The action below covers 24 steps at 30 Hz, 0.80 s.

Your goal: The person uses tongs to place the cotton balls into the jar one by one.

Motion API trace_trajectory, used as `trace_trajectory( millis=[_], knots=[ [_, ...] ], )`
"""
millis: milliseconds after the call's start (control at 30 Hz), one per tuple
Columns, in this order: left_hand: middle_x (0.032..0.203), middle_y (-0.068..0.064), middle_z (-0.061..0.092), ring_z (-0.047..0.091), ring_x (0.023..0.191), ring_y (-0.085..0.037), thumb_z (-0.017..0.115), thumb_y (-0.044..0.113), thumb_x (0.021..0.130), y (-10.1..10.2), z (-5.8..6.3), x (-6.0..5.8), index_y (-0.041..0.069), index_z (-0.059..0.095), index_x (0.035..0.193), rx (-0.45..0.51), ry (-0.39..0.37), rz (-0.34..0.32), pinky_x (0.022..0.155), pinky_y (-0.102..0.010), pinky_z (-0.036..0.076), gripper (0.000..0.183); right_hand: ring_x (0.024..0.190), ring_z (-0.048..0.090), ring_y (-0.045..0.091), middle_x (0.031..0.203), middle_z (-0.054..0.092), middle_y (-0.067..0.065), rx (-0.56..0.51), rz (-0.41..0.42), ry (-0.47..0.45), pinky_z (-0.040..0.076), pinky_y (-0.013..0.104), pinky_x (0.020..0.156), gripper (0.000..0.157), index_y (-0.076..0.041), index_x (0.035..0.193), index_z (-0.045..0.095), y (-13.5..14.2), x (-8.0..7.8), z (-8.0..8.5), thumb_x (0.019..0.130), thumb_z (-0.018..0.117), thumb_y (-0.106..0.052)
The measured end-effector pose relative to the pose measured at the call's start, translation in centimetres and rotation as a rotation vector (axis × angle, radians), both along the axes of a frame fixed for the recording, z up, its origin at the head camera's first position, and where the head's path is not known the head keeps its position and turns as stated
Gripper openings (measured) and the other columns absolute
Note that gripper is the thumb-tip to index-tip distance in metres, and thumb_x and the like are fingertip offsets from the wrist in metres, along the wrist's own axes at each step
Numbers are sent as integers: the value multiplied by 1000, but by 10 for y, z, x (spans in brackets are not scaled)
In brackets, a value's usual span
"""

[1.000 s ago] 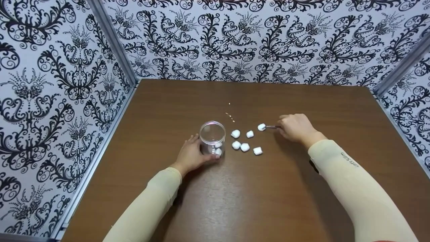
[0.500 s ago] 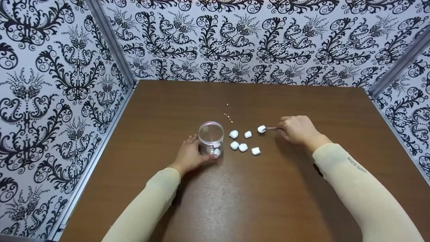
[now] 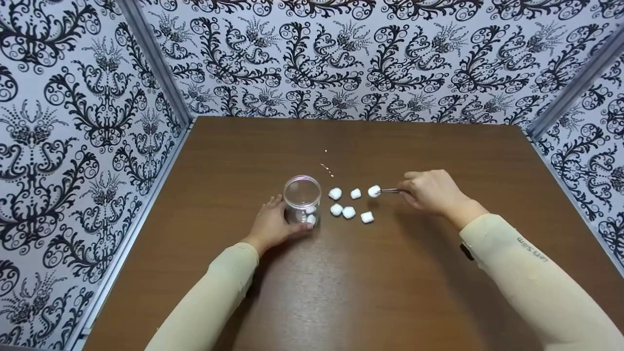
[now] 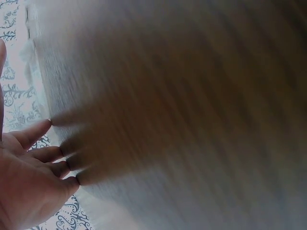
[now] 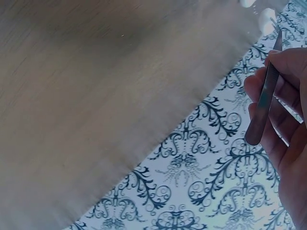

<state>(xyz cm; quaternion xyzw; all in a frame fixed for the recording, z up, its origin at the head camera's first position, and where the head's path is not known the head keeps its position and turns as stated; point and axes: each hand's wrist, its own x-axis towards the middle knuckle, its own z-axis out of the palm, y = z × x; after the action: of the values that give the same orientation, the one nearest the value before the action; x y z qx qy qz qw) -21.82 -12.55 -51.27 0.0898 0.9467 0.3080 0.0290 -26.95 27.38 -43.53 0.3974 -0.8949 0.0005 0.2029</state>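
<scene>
In the head view, my left hand (image 3: 274, 223) holds a clear round jar (image 3: 302, 192), thumb in front and fingers at its far left side. Inside the jar lie white puffy pieces (image 3: 311, 219), cotton balls or marshmallows; I cannot tell which. My right hand (image 3: 431, 192) pinches metal tweezers (image 5: 266, 91) between thumb and fingers. Their tips grip one white piece (image 3: 374, 191), which seems slightly raised, with a shadow below it. Several similar pieces (image 3: 348, 212) lie between the jar and the tweezers. The left wrist view shows the left hand's fingertips (image 4: 57, 152), but not the jar clearly.
Beyond the jar, tiny pale crumbs (image 3: 327, 168) dot the brown wooden table (image 3: 302, 292). Patterned white panels (image 3: 341, 58) with black scrolls stand behind the table and along its sides, joined by grey metal posts (image 3: 156, 58).
The tweezers and their white piece have come a little towards the near side of the table. The left hand stays around the jar. The whole head view has shifted slightly.
</scene>
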Motion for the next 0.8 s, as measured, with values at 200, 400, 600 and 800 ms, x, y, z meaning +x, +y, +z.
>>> trace_trajectory(
  millis=[200, 400, 600, 800],
  knots=[
    [160, -27, 45, 31, 157, -43, 83, 62, 81, 0, 1, 0, 7, 52, 153, -4, 4, -1, 130, -59, 19, 96, 51, 57, 24, 73, 60, 1, -17, 41, 28, 46, 46, 42, 4, -13, 86, 80, -7, 4, 9, 83, 78, -13],
    [160, -28, 44, 32, 156, -43, 83, 62, 80, 2, 2, 0, 5, 52, 152, -14, 6, 6, 130, -59, 20, 97, 53, 59, 24, 75, 61, 1, -7, 51, 21, 47, 46, 43, 5, -13, 89, 81, -16, 6, 18, 86, 77, -15],
    [160, -27, 45, 32, 156, -44, 84, 60, 80, 1, 1, -1, 6, 54, 151, -2, 8, 7, 130, -60, 20, 95, 52, 57, 22, 74, 61, 0, -13, 74, 25, 46, 44, 43, 6, -13, 90, 81, -29, 6, 28, 88, 76, -16],
    [160, -27, 44, 31, 157, -43, 83, 61, 80, 1, 0, 0, 7, 54, 152, -5, 1, 8, 130, -59, 19, 95, 53, 58, 20, 75, 63, -1, -27, 106, 35, 47, 42, 43, 7, -14, 92, 81, -48, 5, 40, 90, 75, -16]
  ],
)
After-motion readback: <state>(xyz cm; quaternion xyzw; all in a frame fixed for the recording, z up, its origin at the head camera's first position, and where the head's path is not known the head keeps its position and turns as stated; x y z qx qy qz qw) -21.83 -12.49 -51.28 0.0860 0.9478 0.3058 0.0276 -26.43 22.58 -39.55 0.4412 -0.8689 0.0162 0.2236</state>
